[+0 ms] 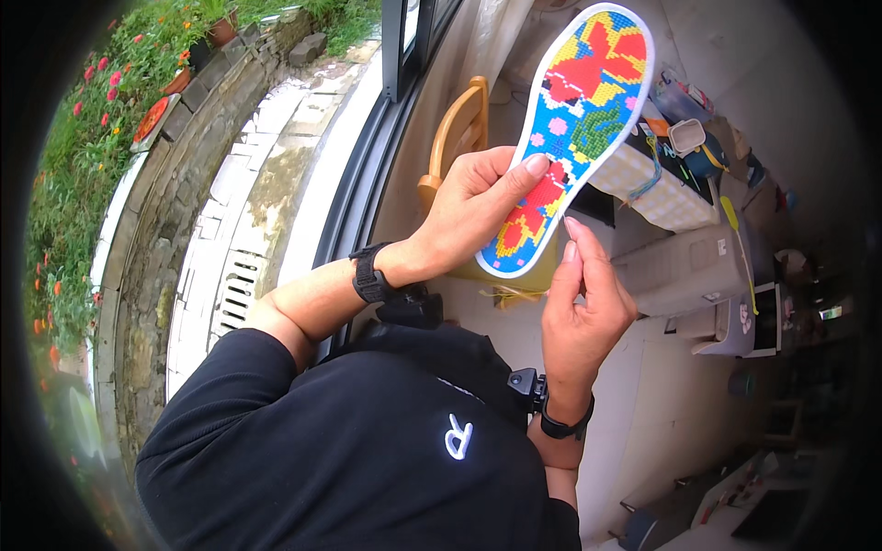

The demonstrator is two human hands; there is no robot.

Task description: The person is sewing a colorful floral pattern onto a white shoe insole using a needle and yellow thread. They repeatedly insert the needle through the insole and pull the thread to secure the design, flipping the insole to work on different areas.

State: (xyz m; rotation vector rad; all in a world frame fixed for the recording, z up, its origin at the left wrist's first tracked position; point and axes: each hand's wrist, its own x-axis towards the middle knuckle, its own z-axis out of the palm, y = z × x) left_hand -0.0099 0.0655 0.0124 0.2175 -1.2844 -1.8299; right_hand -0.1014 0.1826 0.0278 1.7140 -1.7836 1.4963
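My left hand [468,206] holds a cross-stitched insole [586,76] by its narrow middle, thumb on the patterned face and the other fingers hidden behind. The insole is tilted, with red, yellow, blue, green and pink stitches inside a white border. Just off the lower right border, my right hand [586,296] pinches a fine needle-like thing [564,217] between thumb and forefinger. Most of that thing is hidden by the fingertips, so its full shape cannot be told. Yellow thread [513,296] hangs in loose strands below the insole, left of my right hand.
A wooden chair [451,131] stands by the sliding window frame [365,165] at my left. To the right are a cloth-covered table [661,189] bearing thread and small items, and a grey sofa [679,268] with a yellow-green stick [741,255]. Outside lies a paved strip with flowers.
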